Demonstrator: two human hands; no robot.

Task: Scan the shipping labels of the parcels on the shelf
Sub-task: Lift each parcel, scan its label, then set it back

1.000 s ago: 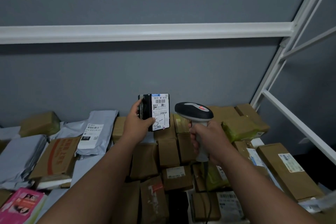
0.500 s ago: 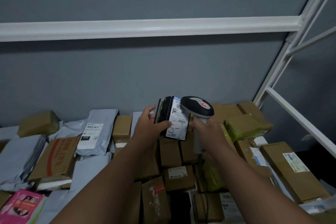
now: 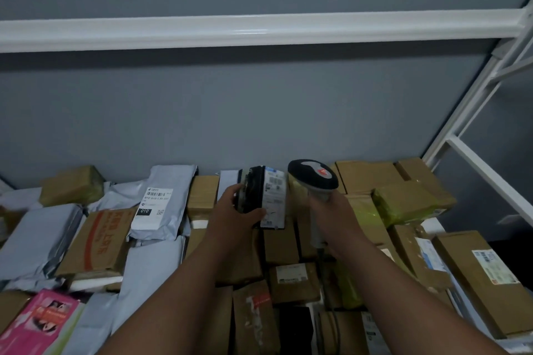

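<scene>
My left hand (image 3: 235, 212) grips a small black parcel (image 3: 253, 196) upright above the pile; its white shipping label (image 3: 275, 199) is turned to the right, towards the scanner. My right hand (image 3: 334, 219) holds the grip of a black and grey barcode scanner (image 3: 313, 178) with a red mark on top. The scanner's head sits just right of the label, almost touching it. Its cable (image 3: 328, 268) hangs down between the parcels.
The shelf is packed with brown cardboard boxes (image 3: 369, 178), grey mailer bags (image 3: 164, 199) and a pink package (image 3: 43, 323) at the bottom left. A yellow-wrapped parcel (image 3: 403, 204) lies right of the scanner. A white shelf beam (image 3: 259, 28) crosses overhead; white frame bars (image 3: 473, 112) rise on the right.
My left hand has turned the black parcel so its label faces right and lowered it towards the pile. The scanner has closed in on the label from the right.
</scene>
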